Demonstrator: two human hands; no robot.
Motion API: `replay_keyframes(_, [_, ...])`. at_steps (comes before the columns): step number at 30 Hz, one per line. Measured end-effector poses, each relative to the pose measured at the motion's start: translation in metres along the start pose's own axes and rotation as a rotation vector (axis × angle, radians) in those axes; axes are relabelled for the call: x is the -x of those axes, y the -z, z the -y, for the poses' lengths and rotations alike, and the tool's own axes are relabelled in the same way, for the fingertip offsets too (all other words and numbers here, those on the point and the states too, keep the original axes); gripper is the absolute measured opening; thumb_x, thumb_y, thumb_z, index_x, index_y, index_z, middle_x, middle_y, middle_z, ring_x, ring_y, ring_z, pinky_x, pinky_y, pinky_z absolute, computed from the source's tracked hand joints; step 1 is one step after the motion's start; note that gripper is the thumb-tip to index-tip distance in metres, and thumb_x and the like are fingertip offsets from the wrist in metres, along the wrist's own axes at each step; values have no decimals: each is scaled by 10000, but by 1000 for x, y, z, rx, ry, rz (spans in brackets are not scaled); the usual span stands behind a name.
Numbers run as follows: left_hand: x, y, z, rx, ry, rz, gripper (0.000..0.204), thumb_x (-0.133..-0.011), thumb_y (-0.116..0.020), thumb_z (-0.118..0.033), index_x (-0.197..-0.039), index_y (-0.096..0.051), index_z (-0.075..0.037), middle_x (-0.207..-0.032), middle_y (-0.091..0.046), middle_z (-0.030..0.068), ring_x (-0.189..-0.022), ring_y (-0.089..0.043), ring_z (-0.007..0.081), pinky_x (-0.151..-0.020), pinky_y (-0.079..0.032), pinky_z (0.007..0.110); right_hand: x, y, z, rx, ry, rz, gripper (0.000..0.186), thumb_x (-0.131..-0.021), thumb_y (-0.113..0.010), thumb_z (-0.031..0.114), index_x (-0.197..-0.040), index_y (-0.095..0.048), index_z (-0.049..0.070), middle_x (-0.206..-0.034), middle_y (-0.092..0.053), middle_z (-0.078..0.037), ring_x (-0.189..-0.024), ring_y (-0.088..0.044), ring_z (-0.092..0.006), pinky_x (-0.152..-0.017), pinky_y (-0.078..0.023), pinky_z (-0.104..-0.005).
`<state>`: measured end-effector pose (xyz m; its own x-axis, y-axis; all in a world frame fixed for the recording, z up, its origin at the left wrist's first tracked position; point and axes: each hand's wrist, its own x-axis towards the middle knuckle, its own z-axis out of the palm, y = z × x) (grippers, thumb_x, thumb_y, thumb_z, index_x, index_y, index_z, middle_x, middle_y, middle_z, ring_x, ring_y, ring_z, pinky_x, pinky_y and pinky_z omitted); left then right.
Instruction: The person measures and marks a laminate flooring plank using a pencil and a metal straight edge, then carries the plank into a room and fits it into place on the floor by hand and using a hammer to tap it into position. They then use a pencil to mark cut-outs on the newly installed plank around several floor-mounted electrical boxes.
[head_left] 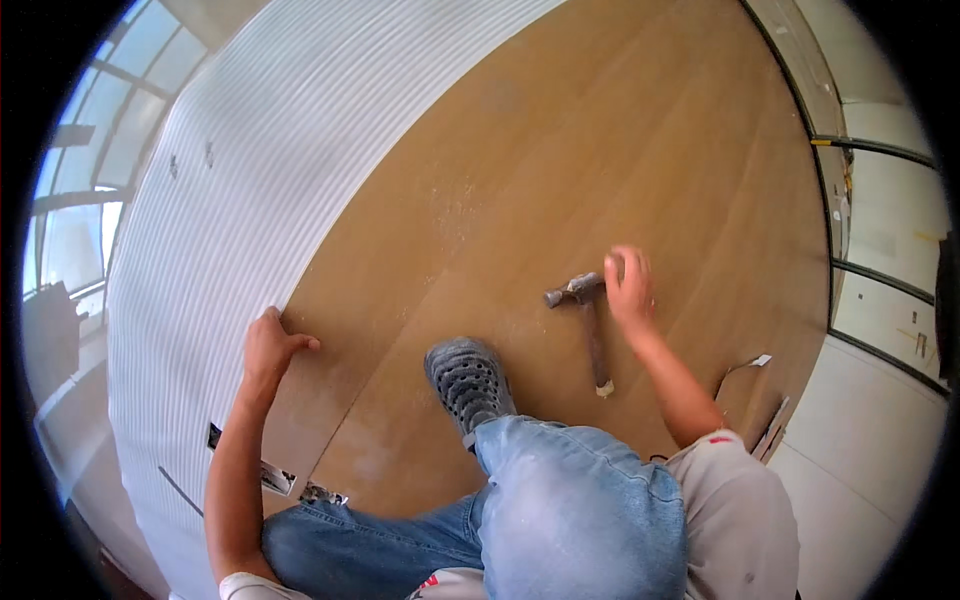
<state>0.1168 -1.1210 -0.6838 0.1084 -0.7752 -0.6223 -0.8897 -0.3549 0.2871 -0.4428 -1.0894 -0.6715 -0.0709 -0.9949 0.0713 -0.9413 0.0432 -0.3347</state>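
Observation:
My left hand (272,350) rests at the edge where the brown wood-look floor planks (520,160) meet the white ribbed underlay (260,130). Its thumb stretches out over the boards, apart from the other fingers, and it holds nothing. To the right of my shoe, my right hand (630,290) has its fingers curled at one end of the hammer's head. This hammer (594,340) has a worn, dark metal head, and its handle points back toward me. Whether the hammer touches the boards cannot be made out.
My grey clog (465,380) stands on the planks between my hands. A thin, bent strip with a white end (762,360) lies at the right, near narrow offcuts (770,430). Dark-framed panels (890,200) border the right side; windows (75,240) show at the left.

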Motion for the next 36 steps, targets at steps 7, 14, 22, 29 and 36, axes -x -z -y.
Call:
replay_keyframes(7, [7, -5, -5, 27, 4, -43, 559, -505, -909, -251, -802, -558, 67, -804, -651, 260, -779, -645, 394, -693, -500, 452, 101, -9, 14, -48, -215, 155, 387, -868, -689, 279, -1091, -537, 1, -1049, -561, -171, -1016, -531, -343, -870, -429, -445])
replay_keyframes(14, [12, -2, -15, -43, 27, -45, 537, -587, -872, -221, -897, -539, 65, -880, -645, 257, -879, -622, 416, -763, -495, 475, 76, -15, -3, -148, -281, 246, 409, -806, -744, 212, -1090, -531, 7, -999, -572, -175, -942, -571, -329, -826, -461, -426])
replay_keyframes(22, [21, -13, -6, 36, -6, -135, 490, -604, -852, -130, -903, -508, 48, -882, -623, 242, -917, -587, 434, -795, -471, 482, -148, -8, 24, -79, 59, 281, 269, -746, -678, 131, -985, -588, 46, -781, -605, -164, -740, -628, -310, -662, -492, -425])
replay_keyframes(29, [23, -14, -15, 29, 19, -156, 474, -578, -852, -109, -856, -495, 31, -859, -618, 239, -875, -586, 424, -775, -470, 478, -404, -23, 138, 436, 609, 202, 187, -814, -599, 198, -970, -590, 95, -853, -678, -171, -851, -654, -391, -696, -501, -511])
replay_keyframes(36, [27, -17, -8, 10, 5, -209, 485, -607, -846, -108, -870, -460, 23, -846, -593, 232, -856, -576, 432, -733, -453, 494, -461, -72, 211, 869, 949, 426, 199, -897, -491, 152, -1042, -625, 170, -923, -700, -106, -891, -681, -318, -739, -529, -455])
